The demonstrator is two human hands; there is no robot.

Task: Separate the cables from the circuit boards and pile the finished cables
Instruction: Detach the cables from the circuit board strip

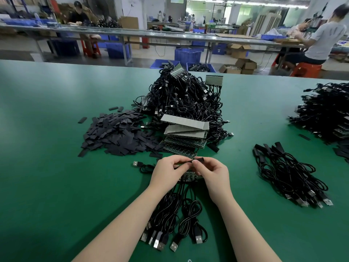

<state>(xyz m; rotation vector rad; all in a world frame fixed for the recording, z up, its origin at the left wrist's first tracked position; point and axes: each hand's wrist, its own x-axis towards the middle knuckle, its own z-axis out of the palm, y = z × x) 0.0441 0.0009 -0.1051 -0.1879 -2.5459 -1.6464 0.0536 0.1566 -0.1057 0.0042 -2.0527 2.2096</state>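
My left hand (167, 172) and my right hand (211, 173) meet over the green table (47, 167). Together they pinch a small black sleeve (198, 159) at the end of a cable. Under them lies a circuit board strip (188, 176), partly hidden, with several black USB cables (175, 214) trailing toward me. A stack of board strips (185, 133) sits just beyond my hands. Behind it rises a big heap of cables still joined to boards (185, 97). A pile of separated cables (289, 173) lies to the right.
A spread of loose black sleeves (117, 133) covers the table at left centre. Another stack of cabled boards (324, 114) sits at the far right edge. One loose USB plug (137, 164) lies left of my hands. People work at benches behind.
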